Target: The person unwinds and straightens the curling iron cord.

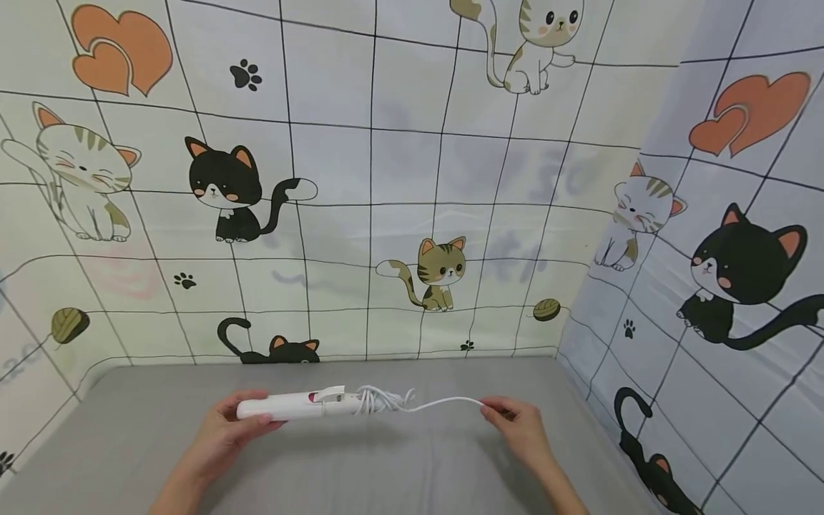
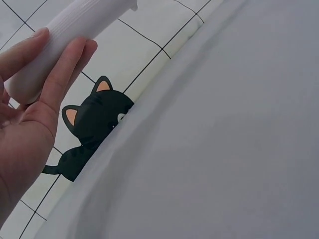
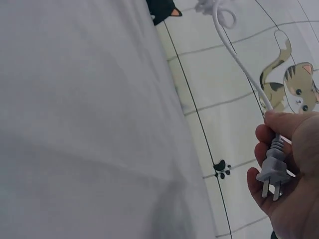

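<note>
Above grey surface [image 1: 412, 476], hands [image 1: 222, 438] [image 1: 523, 430] hold white appliance [image 1: 290, 406], cord [image 1: 444, 402]

Head camera: faces forward and down, set farthest back; covers the grey cloth surface [image 1: 418, 472] and the white, black-gridded, cat-printed sheet [image 1: 335, 164]. Left wrist camera: tilted, close to the bare left hand [image 2: 30, 134]; shares the black peeking cat print [image 2: 99, 117] with the head view. Right wrist camera: tilted, close to the bare right hand [image 3: 305, 157]; shares the tan striped cat print [image 3: 294, 83] likewise.

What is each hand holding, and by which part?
The left hand holds a white appliance by the end opposite its cord; the right hand pinches that cord just behind the plug.
</note>
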The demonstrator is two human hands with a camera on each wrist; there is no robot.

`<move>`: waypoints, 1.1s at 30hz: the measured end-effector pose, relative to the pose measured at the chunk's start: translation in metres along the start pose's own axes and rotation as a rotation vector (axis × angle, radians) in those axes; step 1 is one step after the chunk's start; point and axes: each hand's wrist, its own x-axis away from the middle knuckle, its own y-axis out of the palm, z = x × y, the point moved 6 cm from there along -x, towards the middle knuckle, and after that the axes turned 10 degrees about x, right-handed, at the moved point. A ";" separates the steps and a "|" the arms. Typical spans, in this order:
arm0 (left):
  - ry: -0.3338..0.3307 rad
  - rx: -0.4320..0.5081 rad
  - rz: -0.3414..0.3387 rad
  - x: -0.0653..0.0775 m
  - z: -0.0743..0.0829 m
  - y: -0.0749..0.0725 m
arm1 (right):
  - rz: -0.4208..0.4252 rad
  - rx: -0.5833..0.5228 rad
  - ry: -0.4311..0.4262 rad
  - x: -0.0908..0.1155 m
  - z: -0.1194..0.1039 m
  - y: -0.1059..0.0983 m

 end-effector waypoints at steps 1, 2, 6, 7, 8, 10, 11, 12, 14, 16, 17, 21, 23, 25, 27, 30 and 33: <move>-0.005 -0.009 0.008 0.000 0.000 -0.001 | 0.009 0.005 -0.006 -0.001 0.000 -0.002; -0.010 -0.018 0.017 0.000 0.000 -0.001 | 0.016 0.012 -0.013 -0.001 0.001 -0.003; -0.032 -0.049 0.031 0.001 -0.002 -0.002 | 0.010 0.030 -0.050 -0.002 0.001 -0.005; -0.034 -0.047 0.027 0.001 -0.003 -0.002 | -0.008 0.031 -0.057 -0.003 0.001 -0.004; -0.032 -0.044 0.027 0.000 -0.003 -0.002 | -0.033 0.028 -0.061 -0.003 0.001 -0.002; -0.031 -0.041 0.025 0.000 -0.004 0.000 | -0.084 0.028 -0.066 -0.003 0.003 0.003; -0.033 -0.041 0.025 0.000 -0.004 0.000 | -0.109 0.031 -0.068 -0.002 0.004 0.005; -0.034 -0.042 0.029 0.000 -0.004 0.001 | -0.128 0.035 -0.069 -0.002 0.004 0.006; -0.039 -0.049 0.037 0.000 -0.004 0.002 | -0.151 0.052 -0.076 -0.001 0.005 0.010; -0.044 -0.053 0.037 -0.001 -0.005 0.003 | -0.163 0.072 -0.078 0.001 0.006 0.012; -0.045 -0.051 0.028 -0.001 -0.005 0.004 | -0.165 0.077 -0.082 0.001 0.006 0.013; -0.041 -0.057 0.027 -0.001 -0.007 0.007 | -0.193 0.098 -0.073 0.004 0.009 0.018; -0.042 -0.065 0.040 -0.001 -0.008 0.006 | -0.204 0.108 -0.069 0.005 0.009 0.020; -0.048 -0.078 0.060 -0.002 -0.009 0.005 | -0.216 0.122 -0.061 0.006 0.008 0.022; -0.050 -0.076 0.058 -0.003 -0.009 0.006 | -0.222 0.118 -0.067 0.006 0.006 0.023; -0.049 -0.071 0.050 -0.003 -0.009 0.007 | -0.237 0.098 -0.092 0.005 -0.002 0.027; -0.047 -0.063 0.046 -0.003 -0.009 0.008 | -0.270 0.058 -0.144 0.004 -0.011 0.034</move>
